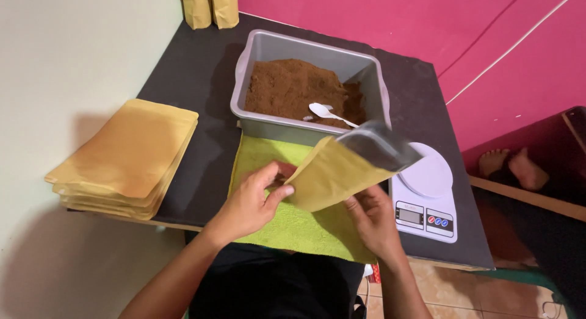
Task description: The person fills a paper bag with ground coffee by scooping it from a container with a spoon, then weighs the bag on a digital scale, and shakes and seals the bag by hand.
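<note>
A yellow-brown paper pouch [332, 172] with a silvery open mouth is held up over a green cloth [293, 224]. My left hand [247, 203] pinches the pouch's lower left corner between thumb and fingers. My right hand [372, 218] grips it from beneath at the bottom edge. The pouch tilts with its mouth up and to the right, blurred. Just beyond stands a grey tub [366, 66] of brown powder [287, 84] with a white spoon [326, 111] lying in it.
A stack of flat yellow pouches [125, 157] lies at the left of the black table [195, 69]. A white digital scale [427, 197] sits on the right. Two upright pouches [210, 7] stand at the back. Someone's bare feet [513, 163] show at right.
</note>
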